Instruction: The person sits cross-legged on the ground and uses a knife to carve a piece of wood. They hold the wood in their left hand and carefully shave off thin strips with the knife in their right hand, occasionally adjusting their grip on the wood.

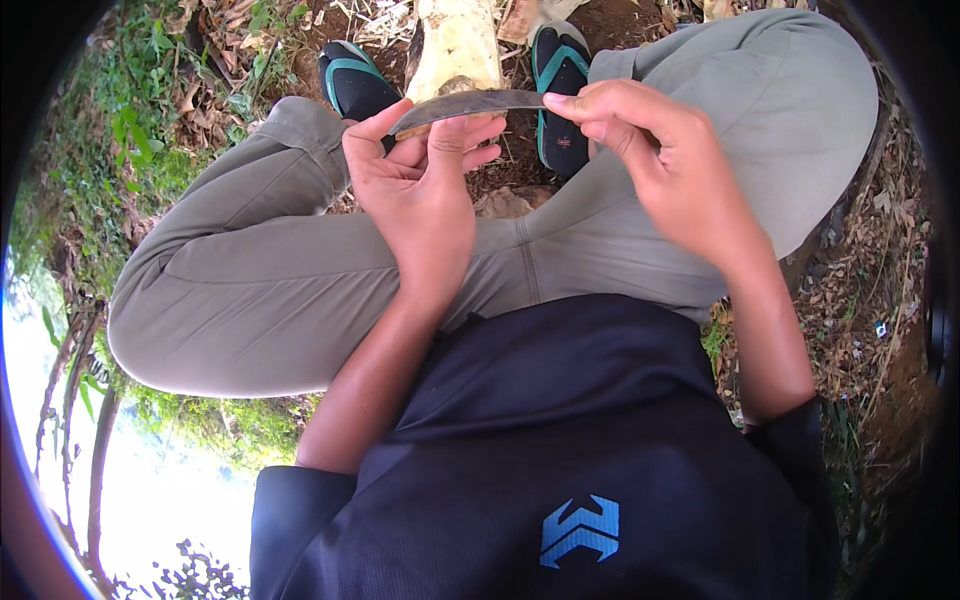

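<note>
A curved, dark grey blade (480, 101) arches between my two hands, its bowed edge facing away from me. My left hand (425, 185) is closed about its left end, thumb raised against the near side and fingers curled behind. Part of that end is hidden by the thumb, and a tan strip shows under it. With thumb and forefinger, my right hand (665, 150) pinches the narrow right tip. Just beyond the blade lies a pale, stripped piece of wood (455, 45), between my feet.
My legs in grey-green trousers (270, 270) are bent out to both sides. Dark sandals with teal straps (358, 82) flank the wood. Dry leaves and wood shavings (375, 22) litter the brown soil. Green plants (130, 130) grow at the left.
</note>
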{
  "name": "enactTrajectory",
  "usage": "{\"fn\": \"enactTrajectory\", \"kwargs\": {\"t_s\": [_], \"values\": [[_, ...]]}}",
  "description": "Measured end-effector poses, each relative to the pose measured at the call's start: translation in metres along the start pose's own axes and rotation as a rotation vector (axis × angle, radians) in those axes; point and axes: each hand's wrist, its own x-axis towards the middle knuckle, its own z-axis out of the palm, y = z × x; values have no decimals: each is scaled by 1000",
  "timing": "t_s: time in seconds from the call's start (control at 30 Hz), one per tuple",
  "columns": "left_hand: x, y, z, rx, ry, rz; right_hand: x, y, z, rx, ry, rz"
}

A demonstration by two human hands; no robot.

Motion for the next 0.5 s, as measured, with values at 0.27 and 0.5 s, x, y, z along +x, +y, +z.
{"fn": "enactTrajectory", "kwargs": {"t_s": [0.27, 0.5], "values": [[0, -2, -2, -6, 9, -7, 33, 15, -29, 85, -291, -54], [3, 3, 2, -29, 22, 10, 36, -1, -41, 151, -349, 180]]}}
